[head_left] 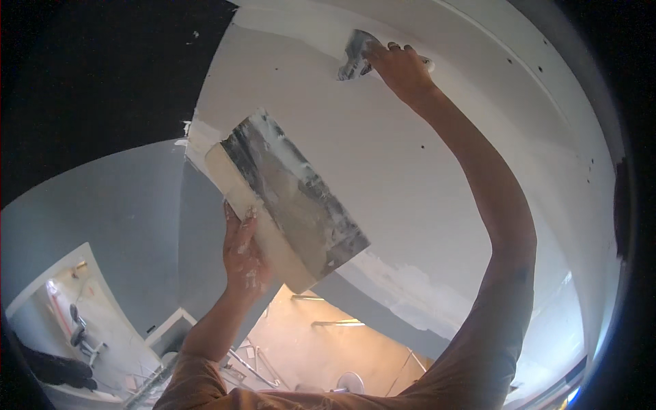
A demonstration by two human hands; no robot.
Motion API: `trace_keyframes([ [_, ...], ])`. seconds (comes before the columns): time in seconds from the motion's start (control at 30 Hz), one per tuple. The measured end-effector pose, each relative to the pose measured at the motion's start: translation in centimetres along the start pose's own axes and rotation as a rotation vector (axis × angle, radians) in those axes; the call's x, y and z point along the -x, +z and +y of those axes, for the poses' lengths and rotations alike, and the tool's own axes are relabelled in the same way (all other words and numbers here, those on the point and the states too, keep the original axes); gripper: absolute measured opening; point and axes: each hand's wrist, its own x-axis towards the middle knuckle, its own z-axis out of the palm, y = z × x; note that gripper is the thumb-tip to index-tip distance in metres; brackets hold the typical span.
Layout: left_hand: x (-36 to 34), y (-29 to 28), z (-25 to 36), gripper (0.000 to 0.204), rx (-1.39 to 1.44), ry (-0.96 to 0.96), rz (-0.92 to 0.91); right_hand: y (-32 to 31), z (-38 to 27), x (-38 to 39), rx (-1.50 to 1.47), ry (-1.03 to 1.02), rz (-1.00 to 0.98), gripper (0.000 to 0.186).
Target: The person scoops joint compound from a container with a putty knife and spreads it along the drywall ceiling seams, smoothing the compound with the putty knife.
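My left hand, spotted with white compound, is closed around the pale handle of a wide filling knife. The knife's broad metal blade is smeared with grey and white compound and slants down to the right. Up at the top, my right hand grips a smaller putty knife, its smeared blade pointing left. That blade lies at or very near the pale plasterboard surface; I cannot tell whether it touches. A light end of its handle shows past my fingers.
Whitish compound bands run along the board's edges, and small dark screw spots dot it. A black area fills the upper left above a grey wall. Lower left is a doorway; below, a warm-lit area holds metal poles.
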Motion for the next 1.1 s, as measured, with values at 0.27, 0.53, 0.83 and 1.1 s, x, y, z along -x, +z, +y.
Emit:
trace_keyframes([
  [0.27, 3.4, 3.2, -4.8, 0.060, -0.011, -0.118, -0.029, 0.1, 3.0, 9.1, 0.071, 0.002, 0.038, 0.048],
  [0.53, 6.3, 4.8, -8.9, 0.063, 0.052, -0.248, -0.157, 0.3, 5.9, 16.5, 0.071, 0.035, 0.140, 0.050],
  [0.83, 10.1, 10.2, -13.0, 0.063, -0.018, -0.216, -0.114, -0.2, 9.3, 25.5, 0.009, 0.080, 0.056, 0.055],
  [1.1, 14.8, 12.1, -16.8, 0.067, -0.102, -0.220, -0.145, 0.1, 12.7, 34.2, 0.014, 0.115, 0.058, 0.053],
])
